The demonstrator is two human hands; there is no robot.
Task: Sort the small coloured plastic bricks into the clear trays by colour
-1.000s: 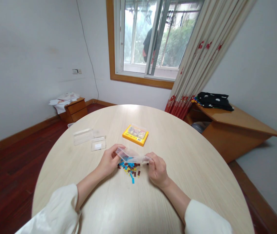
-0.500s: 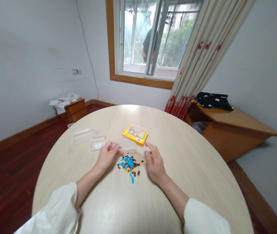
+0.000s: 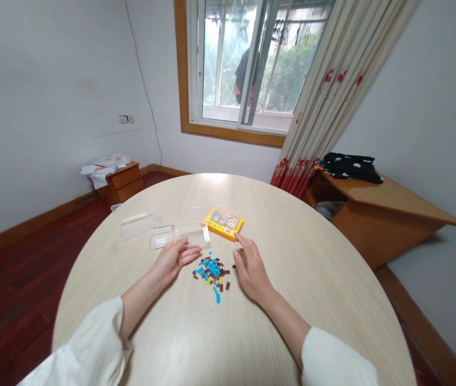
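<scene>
On the round table [image 3: 312, 279] lies a loose heap of small blue, brown and yellow building bricks [image 3: 211, 269], between my two hands. My left hand [image 3: 173, 260] is left of the heap, fingers stretched out and palm partly turned up. Just beyond its fingers stands a clear plastic box [image 3: 195, 237]; whether the thumb touches it I cannot tell. To the right of the heap is my right hand [image 3: 254, 268], its fingers apart and holding nothing visible. Its index fingertip is by the near corner of a yellow picture box [image 3: 223, 222] with a clear cover.
Farther left on the table are a small clear case [image 3: 161, 237] and a larger clear tray [image 3: 136, 226]. A wooden desk [image 3: 388, 203] with dark folded cloth [image 3: 352, 166] stands at right. Beyond the window is a person [image 3: 244, 75].
The clear plastic box, earlier between both hands above the heap, has moved left beside the small case. My left hand has shifted slightly left and its fingers have opened.
</scene>
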